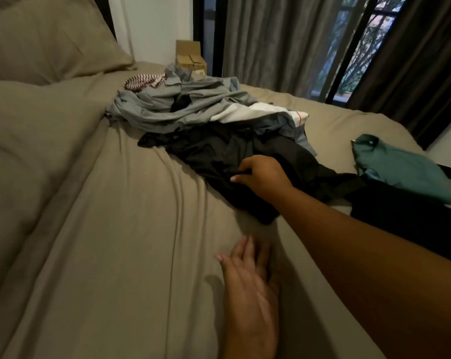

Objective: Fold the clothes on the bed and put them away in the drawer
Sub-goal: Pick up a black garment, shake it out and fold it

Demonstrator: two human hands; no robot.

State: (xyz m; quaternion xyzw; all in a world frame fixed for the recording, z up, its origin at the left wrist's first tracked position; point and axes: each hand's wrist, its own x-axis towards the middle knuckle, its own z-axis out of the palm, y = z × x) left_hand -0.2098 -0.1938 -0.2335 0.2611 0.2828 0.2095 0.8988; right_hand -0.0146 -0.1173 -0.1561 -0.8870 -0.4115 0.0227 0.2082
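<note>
A heap of unfolded clothes lies in the middle of the bed (102, 229): a black garment (214, 154) in front, a grey one (167, 110) behind it, a white piece (255, 112) and a striped piece (141, 81) at the back. My right hand (260, 174) reaches across and pinches the black garment between thumb and fingers. My left hand (247, 281) is lower down, fingers straight, flat just above or on the sheet, holding nothing. A folded teal garment (397, 169) rests on a dark folded one (400, 216) at the right.
A large pillow (45, 40) and a bunched duvet (25, 156) fill the left side. A cardboard box (190, 55) stands beyond the bed by the wall. Curtains (271, 40) and a window (359, 42) run along the far side. No drawer is in view.
</note>
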